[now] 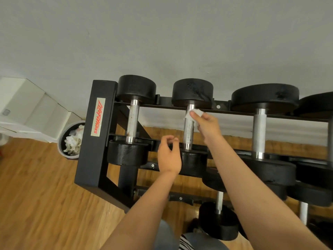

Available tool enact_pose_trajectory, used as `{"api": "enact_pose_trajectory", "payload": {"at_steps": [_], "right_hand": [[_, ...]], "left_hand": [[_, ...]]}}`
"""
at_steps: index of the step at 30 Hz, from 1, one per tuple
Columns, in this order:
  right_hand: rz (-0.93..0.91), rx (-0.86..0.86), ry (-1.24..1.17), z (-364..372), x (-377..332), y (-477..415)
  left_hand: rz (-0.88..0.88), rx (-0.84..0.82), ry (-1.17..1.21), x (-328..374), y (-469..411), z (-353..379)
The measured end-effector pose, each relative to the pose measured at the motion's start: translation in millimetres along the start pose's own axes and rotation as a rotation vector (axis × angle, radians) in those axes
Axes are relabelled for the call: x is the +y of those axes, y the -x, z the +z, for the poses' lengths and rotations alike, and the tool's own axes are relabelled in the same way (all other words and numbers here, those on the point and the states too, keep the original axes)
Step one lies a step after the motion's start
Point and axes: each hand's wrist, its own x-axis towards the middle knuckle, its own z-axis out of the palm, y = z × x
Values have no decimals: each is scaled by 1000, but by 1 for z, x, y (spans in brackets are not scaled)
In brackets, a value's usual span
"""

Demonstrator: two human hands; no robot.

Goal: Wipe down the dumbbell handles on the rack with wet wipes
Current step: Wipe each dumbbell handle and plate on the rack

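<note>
The dumbbell handle (188, 130) being cleaned is the second from the left on the top tier of the black rack (95, 141). It lies front to back across the two rails, with a black weight head at each end. It is a stiff, knurled steel bar. The rough middle should drag at a cloth, while the smooth polished collars at the ends will likely be slick once damp. The dumbbell looks heavy and well seated, so I judge it will not roll under a light rub and need not be lifted.

The wet wipe (197, 112) is the opposite: thin, limp and crumpled. It is best wrapped round the bar and gripped through, not dabbed. The right hand (207, 127) pinches it against the far end of the handle. The left hand (168, 157) hangs apart from it near the front head, fingers loosely curled and holding nothing.

A rust-spotted handle (133, 121) lies to the left and a brighter handle (259, 132) to the right. Past the rack's end, a grey bin (72, 139) holds crumpled wipes.
</note>
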Motion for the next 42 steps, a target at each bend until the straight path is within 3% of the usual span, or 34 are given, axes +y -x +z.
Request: {"api": "enact_pose_trajectory", "payload": {"at_steps": [19,24,29,34,39,42], "right_hand": [[-19,-123,329,-13,8,16],[-30,-220,554,-25,29,33],[-14,-175,403,-20,13,23],[0,-269,681,-29,25,26],[-14,-171,378,-24,15,20],[-46,-183,461,-24,29,26]], "left_hand": [[4,-7,16,-2,-1,-1],[21,-9,13,-3,0,-1],[7,-8,15,-1,0,-1],[21,-13,1,-2,-1,-1],[-3,-31,-4,-2,-1,-1],[9,-25,-2,-1,-1,-1]]}}
